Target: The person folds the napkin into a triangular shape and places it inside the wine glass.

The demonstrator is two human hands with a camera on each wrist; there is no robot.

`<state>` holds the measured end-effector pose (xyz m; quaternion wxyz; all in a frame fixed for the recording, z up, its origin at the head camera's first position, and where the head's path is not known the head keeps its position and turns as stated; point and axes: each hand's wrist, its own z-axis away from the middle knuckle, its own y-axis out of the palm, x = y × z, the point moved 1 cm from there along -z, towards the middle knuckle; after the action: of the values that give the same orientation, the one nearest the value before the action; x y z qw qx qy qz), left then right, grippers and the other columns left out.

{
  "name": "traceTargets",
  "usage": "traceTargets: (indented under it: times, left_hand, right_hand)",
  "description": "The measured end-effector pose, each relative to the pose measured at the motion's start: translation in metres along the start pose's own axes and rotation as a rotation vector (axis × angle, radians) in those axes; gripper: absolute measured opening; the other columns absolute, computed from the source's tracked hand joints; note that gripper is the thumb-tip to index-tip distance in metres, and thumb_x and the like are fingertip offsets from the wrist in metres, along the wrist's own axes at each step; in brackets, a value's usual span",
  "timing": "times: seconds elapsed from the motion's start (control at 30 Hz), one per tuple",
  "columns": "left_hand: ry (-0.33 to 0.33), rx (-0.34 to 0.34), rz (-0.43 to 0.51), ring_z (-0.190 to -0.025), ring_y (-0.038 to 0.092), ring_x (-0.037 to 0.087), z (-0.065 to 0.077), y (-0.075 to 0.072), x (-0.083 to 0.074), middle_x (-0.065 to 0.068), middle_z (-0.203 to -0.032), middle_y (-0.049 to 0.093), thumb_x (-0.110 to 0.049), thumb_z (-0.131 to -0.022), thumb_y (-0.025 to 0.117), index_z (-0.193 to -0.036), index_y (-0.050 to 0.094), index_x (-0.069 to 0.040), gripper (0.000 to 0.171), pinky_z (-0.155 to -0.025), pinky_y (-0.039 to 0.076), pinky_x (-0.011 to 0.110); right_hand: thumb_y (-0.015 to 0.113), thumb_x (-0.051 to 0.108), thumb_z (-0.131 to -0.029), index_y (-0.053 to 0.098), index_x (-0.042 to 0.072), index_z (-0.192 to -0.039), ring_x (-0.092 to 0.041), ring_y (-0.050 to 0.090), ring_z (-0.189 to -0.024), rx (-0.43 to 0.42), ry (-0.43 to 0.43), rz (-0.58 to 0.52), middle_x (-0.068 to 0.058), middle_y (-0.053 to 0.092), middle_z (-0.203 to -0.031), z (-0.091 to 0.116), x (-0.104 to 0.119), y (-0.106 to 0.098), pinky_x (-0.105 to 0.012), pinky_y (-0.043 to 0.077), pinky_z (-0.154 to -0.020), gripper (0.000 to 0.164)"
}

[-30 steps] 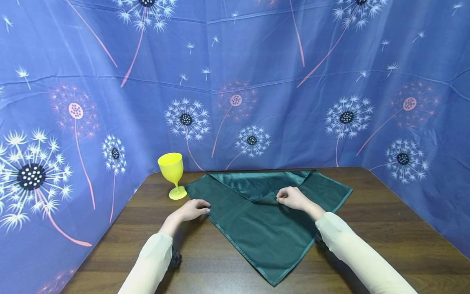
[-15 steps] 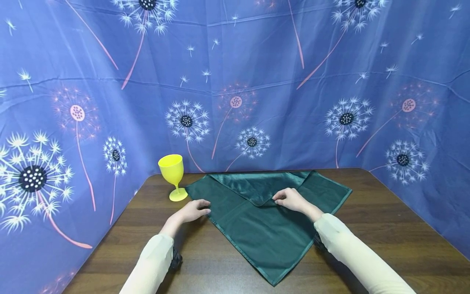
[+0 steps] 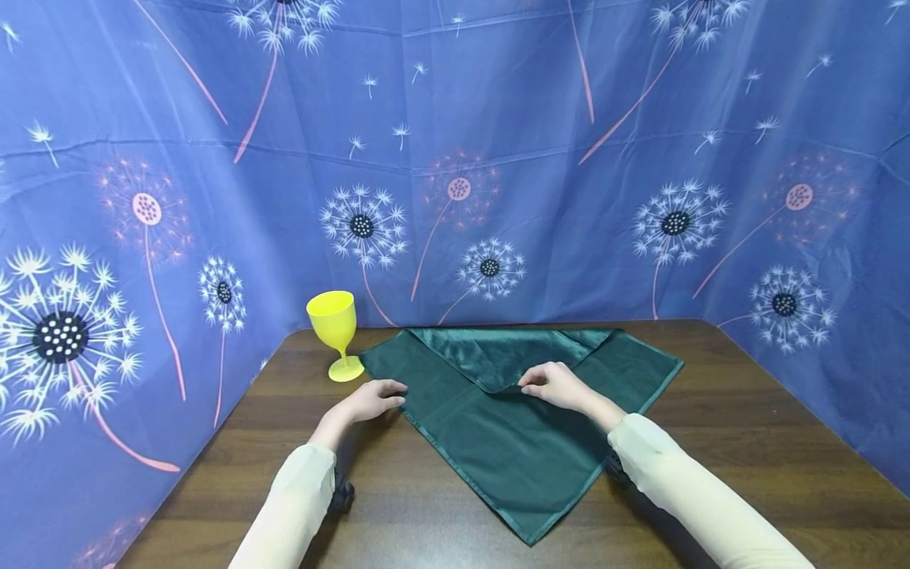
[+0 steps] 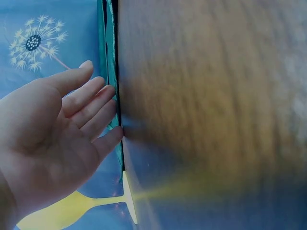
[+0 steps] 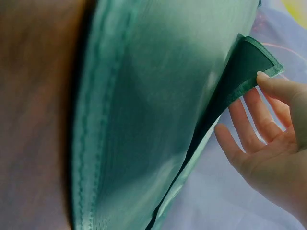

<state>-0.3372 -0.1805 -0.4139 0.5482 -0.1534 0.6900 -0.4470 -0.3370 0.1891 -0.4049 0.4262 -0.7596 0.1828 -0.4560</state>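
A dark green cloth (image 3: 490, 442) with stitched hems lies on the table, one corner toward the front. Its back part is folded forward as a shiny flap (image 3: 490, 356). My right hand (image 3: 558, 386) pinches the flap's edge near its tip between thumb and fingers; in the right wrist view the pinched corner (image 5: 256, 57) stands lifted off the layer below. My left hand (image 3: 373, 399) rests at the cloth's left edge, fingers extended and relaxed, holding nothing. In the left wrist view its fingertips (image 4: 115, 134) are right at the cloth's edge.
A yellow goblet (image 3: 334, 320) stands upright at the back left, its foot close to the cloth's left corner and beyond my left hand. The brown wooden table (image 3: 739, 442) ends at a blue dandelion-print curtain (image 3: 569, 197) behind and at both sides.
My right hand has slid a little to the left along the flap's edge, toward its tip, and pinches it there. The left hand has stayed in place.
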Motion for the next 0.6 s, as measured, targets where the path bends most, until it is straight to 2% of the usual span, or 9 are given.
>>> traceTargets:
  times: [0.3,0.6]
  left_hand:
    - [-0.035,0.005,0.034,-0.126,0.045,0.037,0.000,-0.002,-0.002,0.021,-0.132,0.053,-0.016,-0.095,0.054,-0.126,0.055,0.001,0.036,-0.103,0.039,0.048]
    - [-0.059,0.011,0.032,-0.127,0.044,0.038,0.000,0.002,0.000,0.022,-0.133,0.051,-0.019,-0.094,0.056,-0.127,0.054,0.000,0.038,-0.103,0.037,0.048]
  right_hand:
    - [0.064,0.012,-0.088,0.071,0.008,-0.095,-0.015,0.066,-0.083,0.013,-0.095,-0.005,-0.003,0.071,-0.093,0.009,0.013,0.003,-0.024,0.052,-0.071,0.011]
    - [0.064,0.009,-0.088,0.071,0.005,-0.095,-0.012,0.066,-0.082,0.031,-0.147,-0.025,-0.002,0.071,-0.090,0.019,0.025,0.007,-0.022,0.052,-0.070,0.011]
